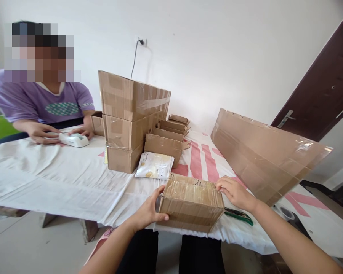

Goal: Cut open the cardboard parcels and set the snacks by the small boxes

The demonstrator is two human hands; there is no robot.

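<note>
A small taped cardboard box (pixel 191 203) sits at the near edge of the table. My left hand (pixel 148 212) grips its left end, thumb on the front face. My right hand (pixel 234 192) rests on the box's top right corner with curled fingers. Partly hidden behind the box, a green-handled cutter (pixel 240 216) lies just to its right, under my right wrist. A white product pouch (pixel 154 166) lies flat on the table beyond the box.
A tall stack of cardboard boxes (pixel 130 120) and several open small boxes (pixel 167 140) stand mid-table. A large flattened carton (pixel 263 154) leans at right. Across the white cloth-covered table (pixel 60 179), another person in a purple shirt handles a white device (pixel 74 140). A tape roll (pixel 286 213) lies far right.
</note>
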